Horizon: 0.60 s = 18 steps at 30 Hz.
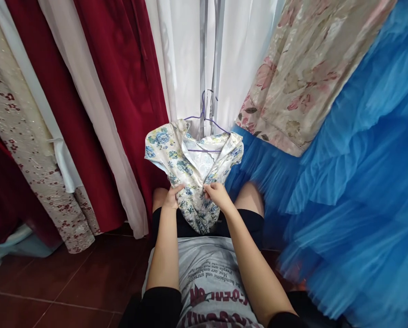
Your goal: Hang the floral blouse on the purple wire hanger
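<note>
A short-sleeved floral blouse (186, 171), cream with blue flowers, hangs on a purple hanger (203, 117) in front of my lap. Its neckline is a deep V, and the hanger's lower bar shows inside the opening. My left hand (173, 196) grips the blouse's side at the waist, thumb on the front and the other fingers mostly behind the cloth. With its fingers pinched together, my right hand (214, 191) holds the blouse front near the bottom of the V. The lower part of the blouse is bunched over my shorts.
Dark red drapes (121, 68) and pale cloth hang on the left, beside a sequinned floral fabric (22, 150). White curtains (183, 59) hang behind the hanger. A pink floral garment (292, 91) and blue tulle (368, 191) fill the right. Below is a red tiled floor (84, 282).
</note>
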Motion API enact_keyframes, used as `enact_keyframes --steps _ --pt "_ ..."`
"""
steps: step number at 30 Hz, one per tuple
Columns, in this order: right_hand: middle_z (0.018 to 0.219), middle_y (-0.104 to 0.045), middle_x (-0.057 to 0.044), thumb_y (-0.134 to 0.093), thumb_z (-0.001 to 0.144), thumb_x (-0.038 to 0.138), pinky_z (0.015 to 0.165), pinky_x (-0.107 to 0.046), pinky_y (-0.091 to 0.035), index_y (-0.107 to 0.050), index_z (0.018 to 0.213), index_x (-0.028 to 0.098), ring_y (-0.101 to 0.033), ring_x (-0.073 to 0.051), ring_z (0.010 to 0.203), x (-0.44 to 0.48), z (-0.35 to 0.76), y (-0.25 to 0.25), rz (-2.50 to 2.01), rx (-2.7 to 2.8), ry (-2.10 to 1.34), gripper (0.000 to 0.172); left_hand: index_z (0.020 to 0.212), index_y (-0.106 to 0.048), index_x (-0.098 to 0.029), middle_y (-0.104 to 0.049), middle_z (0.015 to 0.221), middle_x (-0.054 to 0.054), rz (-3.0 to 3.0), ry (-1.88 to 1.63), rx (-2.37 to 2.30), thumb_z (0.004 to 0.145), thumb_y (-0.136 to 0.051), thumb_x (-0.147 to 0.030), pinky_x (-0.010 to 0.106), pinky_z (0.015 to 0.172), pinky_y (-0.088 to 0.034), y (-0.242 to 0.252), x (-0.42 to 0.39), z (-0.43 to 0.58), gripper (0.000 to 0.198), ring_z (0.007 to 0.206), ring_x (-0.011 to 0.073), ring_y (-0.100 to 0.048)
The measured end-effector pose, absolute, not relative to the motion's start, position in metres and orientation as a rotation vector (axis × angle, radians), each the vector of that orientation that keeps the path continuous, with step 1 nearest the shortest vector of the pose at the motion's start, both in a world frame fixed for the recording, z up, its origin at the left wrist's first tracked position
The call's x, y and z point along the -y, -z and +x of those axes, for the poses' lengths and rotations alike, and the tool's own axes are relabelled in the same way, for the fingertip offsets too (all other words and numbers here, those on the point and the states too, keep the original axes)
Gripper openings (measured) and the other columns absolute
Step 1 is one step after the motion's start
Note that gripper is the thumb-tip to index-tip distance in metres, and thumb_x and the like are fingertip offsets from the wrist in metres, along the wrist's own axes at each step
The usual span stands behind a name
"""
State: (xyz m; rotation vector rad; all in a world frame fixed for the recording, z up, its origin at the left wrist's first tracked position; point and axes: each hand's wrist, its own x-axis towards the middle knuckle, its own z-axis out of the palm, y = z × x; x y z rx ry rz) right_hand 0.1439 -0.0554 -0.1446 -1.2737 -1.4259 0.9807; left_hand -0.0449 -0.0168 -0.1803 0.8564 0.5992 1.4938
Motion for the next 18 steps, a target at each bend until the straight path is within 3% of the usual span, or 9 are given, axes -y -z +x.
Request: enact_keyframes --steps 2,4,8,10,12,14,16,18 --pt "0.047 -0.056 0.001 -0.06 0.086 0.045 0.048 -0.026 -0.034 -0.058 0.062 0.02 -0.043 -0.012 0.041 0.063 0.144 0.149 -1.232 1.374 -1.051 0.035 0.112 -0.07 -0.016 -0.077 0.1 0.009 0.85 -1.546 -0.694 0.05 -0.094 -0.025 0.049 0.101 -0.054 0.175 0.01 -0.039 0.067 0.107 0.0345 -0.072" --pt "0.046 -0.055 0.002 -0.059 0.083 0.05 0.043 -0.025 -0.031 -0.059 0.065 0.019 -0.04 -0.01 0.038 0.068 0.142 0.152 -1.18 1.327 -1.133 0.035 0.111 -0.068 -0.016 -0.075 0.105 0.011 0.933 -1.677 -0.85 0.056 -0.09 -0.023 0.049 0.102 -0.053 0.17 0.007 -0.03 0.06 0.108 0.0333 -0.071" --pt "0.049 -0.059 0.0 -0.061 0.075 0.052 0.039 -0.023 -0.026 -0.061 0.067 0.019 -0.041 -0.009 0.037 0.076 0.132 0.151 -1.081 1.251 -1.243 0.034 0.13 -0.054 -0.018 -0.054 0.143 0.018 1.213 -2.297 -1.283 0.071 -0.078 -0.018 0.047 0.116 -0.04 0.173 0.026 -0.007 0.064 0.135 0.0315 -0.052" --pt "0.051 -0.062 -0.002 -0.063 0.073 0.05 0.039 -0.022 -0.027 -0.063 0.067 0.018 -0.043 -0.009 0.038 0.079 0.129 0.149 -1.043 1.22 -1.247 0.033 0.131 -0.053 -0.018 -0.048 0.147 0.019 1.477 -2.418 -1.339 0.078 -0.073 -0.019 0.049 0.121 -0.033 0.183 0.043 0.004 0.057 0.142 0.0315 -0.043" --pt "0.049 -0.061 -0.001 -0.065 0.072 0.047 0.04 -0.022 -0.028 -0.065 0.065 0.018 -0.043 -0.009 0.038 0.082 0.129 0.148 -1.014 1.197 -1.224 0.031 0.125 -0.056 -0.019 -0.058 0.134 0.017 1.772 -2.215 -1.205 0.085 -0.066 -0.022 0.047 0.115 -0.039 0.196 0.056 0.015 0.042 0.132 0.0301 -0.053" --pt "0.046 -0.059 0.0 -0.067 0.071 0.044 0.041 -0.023 -0.029 -0.065 0.062 0.018 -0.042 -0.009 0.038 0.085 0.132 0.146 -0.995 1.183 -1.195 0.028 0.123 -0.056 -0.02 -0.067 0.114 0.012 1.874 -1.944 -1.035 0.087 -0.061 -0.02 0.039 0.098 -0.051 0.205 0.062 0.024 0.036 0.108 0.0249 -0.066" --pt "0.046 -0.06 -0.001 -0.069 0.07 0.041 0.041 -0.023 -0.03 -0.064 0.06 0.018 -0.041 -0.009 0.038 0.086 0.137 0.142 -0.979 1.182 -1.183 0.026 0.116 -0.057 -0.021 -0.069 0.097 0.007 1.858 -1.8 -0.969 0.086 -0.06 -0.016 0.031 0.081 -0.053 0.21 0.062 0.031 0.03 0.088 0.0198 -0.068" --pt "0.047 -0.061 -0.001 -0.069 0.071 0.038 0.04 -0.024 -0.028 -0.065 0.059 0.018 -0.04 -0.009 0.038 0.083 0.142 0.13 -0.961 1.187 -1.185 0.024 0.1 -0.059 -0.021 -0.068 0.086 0.003 1.864 -1.766 -0.989 0.087 -0.06 -0.016 0.028 0.075 -0.051 0.209 0.061 0.034 0.013 0.078 0.0169 -0.066"
